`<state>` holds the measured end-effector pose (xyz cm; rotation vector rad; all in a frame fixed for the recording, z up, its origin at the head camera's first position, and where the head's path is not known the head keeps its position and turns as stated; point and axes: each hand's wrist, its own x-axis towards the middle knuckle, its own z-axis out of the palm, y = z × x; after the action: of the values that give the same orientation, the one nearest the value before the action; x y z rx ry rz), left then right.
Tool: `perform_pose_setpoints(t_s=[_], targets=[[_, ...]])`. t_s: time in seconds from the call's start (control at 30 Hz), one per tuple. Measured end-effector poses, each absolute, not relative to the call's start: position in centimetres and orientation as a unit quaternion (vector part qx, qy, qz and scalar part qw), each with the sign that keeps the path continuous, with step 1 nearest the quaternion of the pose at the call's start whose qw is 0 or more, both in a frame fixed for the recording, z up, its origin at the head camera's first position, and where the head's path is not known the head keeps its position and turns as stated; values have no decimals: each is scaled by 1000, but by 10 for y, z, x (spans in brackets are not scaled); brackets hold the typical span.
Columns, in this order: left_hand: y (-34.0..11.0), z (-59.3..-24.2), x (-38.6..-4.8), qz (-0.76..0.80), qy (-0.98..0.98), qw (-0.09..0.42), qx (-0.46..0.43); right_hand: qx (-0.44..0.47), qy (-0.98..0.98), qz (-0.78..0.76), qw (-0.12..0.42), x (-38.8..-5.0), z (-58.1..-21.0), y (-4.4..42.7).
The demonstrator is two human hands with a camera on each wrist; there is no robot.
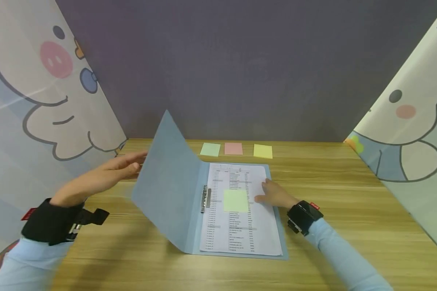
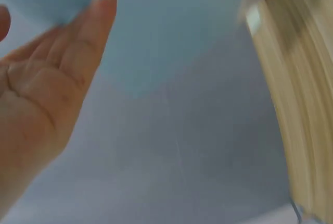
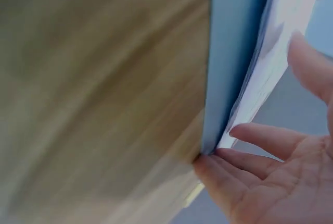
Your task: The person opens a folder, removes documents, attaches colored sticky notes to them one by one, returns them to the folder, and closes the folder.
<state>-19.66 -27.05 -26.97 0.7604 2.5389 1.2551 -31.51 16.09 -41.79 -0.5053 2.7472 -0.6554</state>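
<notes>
A blue clip folder (image 1: 167, 186) lies on the table, its left cover standing tilted up. Inside it sits a stack of printed sheets (image 1: 236, 238) beside a metal clip (image 1: 204, 199). One pale green sticky note (image 1: 235, 201) is on the top sheet. My left hand (image 1: 109, 173) is behind the raised cover with its fingers extended; the cover hides the fingertips. In the left wrist view the fingers reach the blue cover. My right hand (image 1: 276, 194) rests at the right edge of the sheets, thumb over the paper, fingers loosely bent at the folder's edge (image 3: 229, 52).
Behind the folder, a mint sticky pad (image 1: 210, 149), a pink one (image 1: 233, 148) and a yellow one (image 1: 263, 151) lie in a row. A dark grey panel (image 1: 240, 72) stands at the table's back. Cartoon-printed panels (image 1: 40, 93) flank both sides.
</notes>
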Motion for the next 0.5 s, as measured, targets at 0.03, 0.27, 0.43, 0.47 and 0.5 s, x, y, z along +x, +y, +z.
perform_pose_setpoints(t_s=[0.03,0.27,0.43,0.47,0.5], targets=[[-258,-273,-199,426,857,98,273,-172,942,-250,142,-316,-417,164],[-177,-316,-215,368,876,97,296,-150,829,-490,225,-321,-409,196],[-142,-351,-225,305,890,115,318,-120,714,-627,288,-319,-406,210],[-137,-358,-226,293,893,119,322,-115,698,-642,296,-319,-406,211],[-133,-364,-227,281,896,123,322,-105,683,-656,302,-319,-405,211]])
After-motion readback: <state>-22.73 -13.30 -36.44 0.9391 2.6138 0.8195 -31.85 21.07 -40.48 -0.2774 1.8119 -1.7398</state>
